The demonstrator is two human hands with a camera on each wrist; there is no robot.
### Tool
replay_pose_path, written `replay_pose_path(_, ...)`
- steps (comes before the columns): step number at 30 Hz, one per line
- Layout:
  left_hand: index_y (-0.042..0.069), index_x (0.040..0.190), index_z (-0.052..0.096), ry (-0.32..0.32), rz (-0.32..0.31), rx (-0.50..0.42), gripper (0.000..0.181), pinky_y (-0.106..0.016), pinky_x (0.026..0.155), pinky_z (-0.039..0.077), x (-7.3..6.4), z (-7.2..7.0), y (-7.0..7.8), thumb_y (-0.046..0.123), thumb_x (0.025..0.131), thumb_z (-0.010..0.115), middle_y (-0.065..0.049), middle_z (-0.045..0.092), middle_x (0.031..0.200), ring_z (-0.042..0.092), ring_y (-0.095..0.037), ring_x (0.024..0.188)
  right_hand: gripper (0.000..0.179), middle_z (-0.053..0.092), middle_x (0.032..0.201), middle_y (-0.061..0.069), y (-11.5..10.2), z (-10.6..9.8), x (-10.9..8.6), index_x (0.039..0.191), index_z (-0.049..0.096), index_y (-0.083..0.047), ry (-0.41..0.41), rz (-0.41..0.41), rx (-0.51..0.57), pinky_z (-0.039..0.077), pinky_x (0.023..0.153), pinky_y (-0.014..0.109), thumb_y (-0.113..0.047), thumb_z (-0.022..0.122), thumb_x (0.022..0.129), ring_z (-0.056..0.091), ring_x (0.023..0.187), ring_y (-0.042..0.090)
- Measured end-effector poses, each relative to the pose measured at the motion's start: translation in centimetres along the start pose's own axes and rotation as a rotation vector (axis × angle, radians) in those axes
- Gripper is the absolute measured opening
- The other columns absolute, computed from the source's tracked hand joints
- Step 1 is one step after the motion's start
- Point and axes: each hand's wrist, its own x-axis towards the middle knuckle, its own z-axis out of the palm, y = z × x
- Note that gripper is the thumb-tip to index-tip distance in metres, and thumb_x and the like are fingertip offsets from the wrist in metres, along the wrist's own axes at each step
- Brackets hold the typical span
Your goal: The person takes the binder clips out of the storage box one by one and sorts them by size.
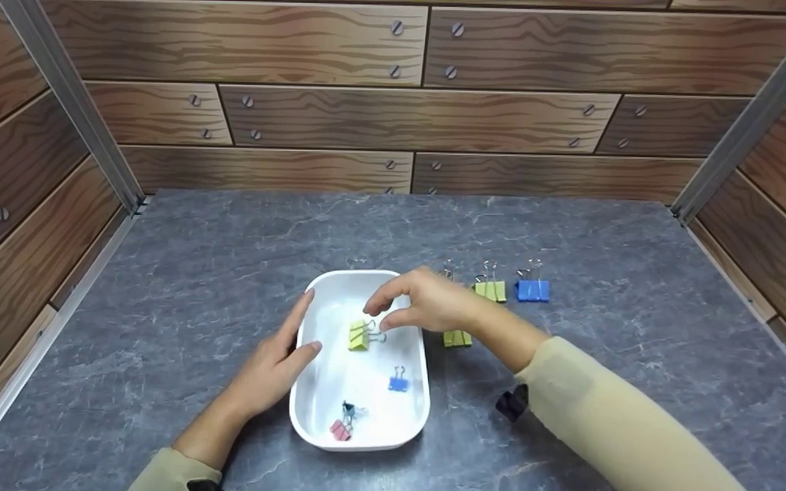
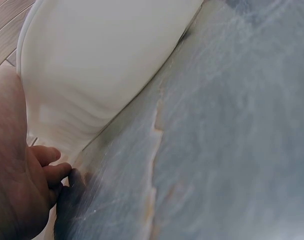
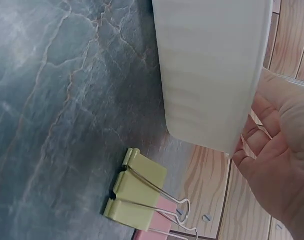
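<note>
A white tub (image 1: 359,436) with rounded corners stands on the table. My left hand (image 1: 267,372) rests at its left side, thumb over the rim and index fingertip touching the edge. Other fingers lie against the outer wall in the left wrist view. Over the tub's far right part is my right hand (image 1: 427,300), thumb and fingers curved and apart, gripping nothing. Just below its fingertips lies a yellow binder clip (image 1: 359,335) inside the tub. A small blue binder clip (image 1: 398,383), a small dark clip (image 1: 348,409) and a small pink binder clip (image 1: 340,429) lie nearer me.
Right of the tub stand another yellow binder clip (image 1: 492,292), a large blue binder clip (image 1: 533,291) and a nearer yellow clip (image 1: 458,338), partly under my forearm. A pink clip (image 3: 164,207) shows behind a yellow one. Wood-patterned walls (image 1: 325,116) border the table.
</note>
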Motion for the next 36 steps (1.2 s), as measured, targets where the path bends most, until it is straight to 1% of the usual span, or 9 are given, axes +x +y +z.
replay_pose_path(2,0.037,0.171,0.022,0.003,0.0,0.003,0.075,-0.047,0.106,0.051,0.0,0.0,0.0,0.026,0.108,0.06,-0.01,0.042,0.165,0.055,-0.026,0.137,0.029,0.079,0.113,-0.001,0.2,0.2,0.2,0.12,0.081,-0.008,-0.008,0.005,-0.02,0.056,0.098,0.048,-0.012,0.084,0.092,0.072,0.108,0.019)
replay_pose_path(4,0.038,0.171,0.021,-0.006,-0.004,0.0,0.075,-0.044,0.102,0.054,-0.1,-0.1,0.0,0.027,0.108,0.059,-0.01,0.043,0.165,0.059,-0.025,0.133,0.029,0.079,0.112,-0.001,0.4,0.5,0.4,0.12,0.081,-0.008,-0.012,0.004,-0.033,0.056,0.098,0.047,-0.011,0.084,0.092,0.072,0.107,0.02)
replay_pose_path(9,0.038,0.171,0.019,-0.022,0.003,-0.003,0.074,-0.04,0.096,0.057,-0.2,-0.1,0.0,0.03,0.109,0.058,-0.01,0.043,0.165,0.062,-0.025,0.13,0.029,0.079,0.109,0.0,1.0,1.0,0.6,0.119,0.082,-0.008,-0.006,-0.011,-0.057,0.056,0.098,0.047,-0.009,0.084,0.09,0.072,0.106,0.022)
replay_pose_path(14,0.037,0.171,0.02,-0.011,0.003,0.007,0.074,-0.045,0.102,0.054,-0.1,0.0,0.0,0.029,0.108,0.059,-0.008,0.042,0.166,0.057,-0.025,0.136,0.03,0.079,0.109,0.0,1.2,1.2,0.8,0.119,0.082,-0.008,0.001,-0.03,-0.071,0.056,0.097,0.043,-0.009,0.085,0.09,0.071,0.104,0.016)
replay_pose_path(18,0.037,0.171,0.02,-0.01,0.006,0.002,0.075,-0.048,0.106,0.05,-0.1,-0.1,0.0,0.028,0.108,0.059,-0.008,0.04,0.167,0.052,-0.025,0.141,0.029,0.079,0.11,0.001,1.3,1.4,0.9,0.119,0.082,-0.008,-0.001,-0.039,-0.085,0.056,0.097,0.041,-0.006,0.084,0.09,0.071,0.105,0.016)
replay_pose_path(23,0.038,0.171,0.019,-0.015,0.009,0.008,0.075,-0.047,0.106,0.051,-0.1,-0.2,0.1,0.028,0.108,0.059,-0.008,0.039,0.167,0.053,-0.025,0.14,0.028,0.079,0.111,0.001,1.3,1.6,1.0,0.119,0.082,-0.008,-0.012,-0.035,-0.106,0.055,0.098,0.04,-0.006,0.083,0.091,0.071,0.105,0.016)
replay_pose_path(31,0.039,0.171,0.021,-0.006,0.014,0.018,0.075,-0.048,0.107,0.05,0.0,-0.3,0.3,0.028,0.108,0.06,-0.008,0.041,0.166,0.054,-0.025,0.139,0.025,0.08,0.108,-0.001,1.3,1.7,1.0,0.116,0.083,-0.01,-0.005,-0.041,-0.127,0.054,0.098,0.037,-0.007,0.083,0.091,0.071,0.103,0.015)
replay_pose_path(36,0.039,0.171,0.02,-0.005,0.006,0.018,0.075,-0.048,0.105,0.052,-0.2,-0.1,0.1,0.028,0.108,0.059,-0.01,0.043,0.165,0.055,-0.026,0.137,0.023,0.08,0.105,-0.001,1.2,1.9,1.0,0.112,0.084,-0.009,-0.001,-0.063,-0.116,0.055,0.097,0.039,-0.003,0.082,0.09,0.072,0.1,0.017)
